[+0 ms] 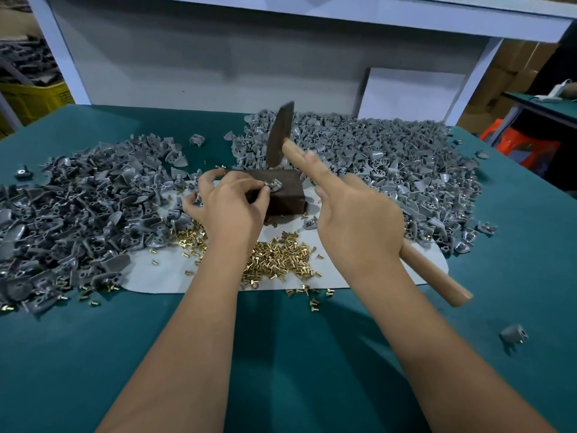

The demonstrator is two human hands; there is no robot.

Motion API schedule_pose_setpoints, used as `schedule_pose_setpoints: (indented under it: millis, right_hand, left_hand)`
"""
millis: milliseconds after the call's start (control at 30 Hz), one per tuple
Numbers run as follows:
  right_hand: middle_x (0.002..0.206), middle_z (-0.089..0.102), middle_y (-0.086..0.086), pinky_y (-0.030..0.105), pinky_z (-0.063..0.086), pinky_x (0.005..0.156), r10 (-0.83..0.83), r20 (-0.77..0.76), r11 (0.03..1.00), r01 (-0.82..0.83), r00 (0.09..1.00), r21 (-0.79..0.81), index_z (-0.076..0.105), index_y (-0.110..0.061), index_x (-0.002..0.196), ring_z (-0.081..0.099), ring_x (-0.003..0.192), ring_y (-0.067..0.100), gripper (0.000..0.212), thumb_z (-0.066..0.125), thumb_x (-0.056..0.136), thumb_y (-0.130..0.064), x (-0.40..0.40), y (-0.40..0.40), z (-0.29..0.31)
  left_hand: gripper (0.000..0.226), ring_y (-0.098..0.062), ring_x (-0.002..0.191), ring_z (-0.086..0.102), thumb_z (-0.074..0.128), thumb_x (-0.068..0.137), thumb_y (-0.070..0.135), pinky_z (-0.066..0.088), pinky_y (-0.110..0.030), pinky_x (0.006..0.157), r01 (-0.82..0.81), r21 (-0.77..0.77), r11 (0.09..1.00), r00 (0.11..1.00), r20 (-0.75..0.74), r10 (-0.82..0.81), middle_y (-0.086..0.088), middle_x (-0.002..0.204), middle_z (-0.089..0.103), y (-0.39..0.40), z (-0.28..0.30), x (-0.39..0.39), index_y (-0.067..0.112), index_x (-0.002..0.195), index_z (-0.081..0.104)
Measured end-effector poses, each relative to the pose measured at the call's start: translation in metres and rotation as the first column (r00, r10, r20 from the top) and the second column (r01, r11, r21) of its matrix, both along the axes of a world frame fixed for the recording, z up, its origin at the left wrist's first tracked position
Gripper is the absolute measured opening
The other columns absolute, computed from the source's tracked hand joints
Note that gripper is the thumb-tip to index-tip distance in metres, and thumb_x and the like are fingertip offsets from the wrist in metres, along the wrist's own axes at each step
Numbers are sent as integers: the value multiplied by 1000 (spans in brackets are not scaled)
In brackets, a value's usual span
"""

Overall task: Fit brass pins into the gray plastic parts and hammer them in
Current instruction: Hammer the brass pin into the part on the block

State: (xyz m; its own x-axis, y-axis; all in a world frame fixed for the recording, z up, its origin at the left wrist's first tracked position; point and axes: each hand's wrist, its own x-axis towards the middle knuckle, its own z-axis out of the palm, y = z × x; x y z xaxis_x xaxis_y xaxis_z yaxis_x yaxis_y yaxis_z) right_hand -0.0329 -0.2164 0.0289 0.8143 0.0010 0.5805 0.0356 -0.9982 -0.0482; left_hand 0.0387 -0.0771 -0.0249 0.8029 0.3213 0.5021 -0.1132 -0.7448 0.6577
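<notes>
A workshop bench corner with storage clutter on both sides.

The worktop [93, 354] is covered in teal-green matting, with a pale sheet [175, 270] spread over its middle. Behind it stands a grey back panel [203, 57] framed by white uprights, under a white shelf [406, 14] that runs across the top. A white board [409, 92] leans against the panel at the right. To the left sits a yellow crate [34, 101] beneath dark stacked material. To the right are cardboard boxes [515, 67], a second green-topped table [543, 104] and something orange [524, 145] below it.
</notes>
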Motion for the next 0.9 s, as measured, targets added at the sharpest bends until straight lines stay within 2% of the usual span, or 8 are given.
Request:
schedule_pose_setpoints:
  millis: [167,300,500,600,667,767,833,900]
  right_hand:
    - [78,56,-3,23,15,41,13,-65,1000,-12,998,29,21,-55,142,29,47,15,62,50,96,-24,5,-2,-3]
    - [77,59,-3,23,33,41,7,-22,971,-2,1000,238,29,-49,143,45,52,13,51,45,100,-26,19,-10,5]
    - [101,68,3,30,38,52,-38,-99,939,69,994,337,36,-42,143,54,72,23,44,40,102,-27,33,-29,4]
    - [98,68,2,29,32,51,-68,-134,925,113,989,364,40,-36,140,50,72,25,42,42,100,-24,34,-35,-5]
    - [88,63,2,29,29,49,-101,-196,917,168,975,362,44,-31,135,46,69,25,37,44,99,-23,34,-40,-12]
    - [77,59,1,29,28,49,-109,-308,914,217,945,342,55,-21,113,45,63,25,18,46,98,-25,32,-44,-24]
    - [70,55,-2,26,28,49,-118,-371,926,237,921,294,60,-19,102,46,60,21,18,45,97,-26,31,-45,-23]
    - [83,59,3,29,40,60,-161,-384,956,241,909,169,67,-18,104,53,76,26,24,45,96,-27,32,-44,-19]
  left_hand:
    - [13,-15,129,33,66,88,42,16,-50,103,18,29,999,999,-40,-17,20,110,66,2,0,-1,34,88,76]
    - [10,-15,131,28,66,89,37,14,-44,105,109,-146,983,989,-84,-122,21,115,62,5,2,0,33,88,74]
    - [15,-16,132,25,64,91,27,18,-49,115,183,-367,912,965,-108,-238,28,106,55,5,9,-1,37,79,65]
    - [23,-14,131,26,63,91,25,17,-49,115,191,-387,902,964,-101,-248,30,105,55,6,10,-3,39,73,63]
    - [24,-15,131,26,63,91,24,17,-49,114,201,-389,899,962,-98,-257,28,109,57,7,11,-3,39,73,63]
    - [25,-15,131,26,62,92,26,16,-47,114,196,-386,901,962,-104,-254,27,111,57,7,11,-3,41,72,61]
    - [23,-16,131,26,61,92,28,16,-45,113,184,-357,916,965,-111,-237,26,113,57,6,11,-3,42,74,60]
    - [19,-17,133,25,60,94,29,16,-41,111,172,-304,937,968,-125,-218,24,114,57,6,10,-2,41,78,61]
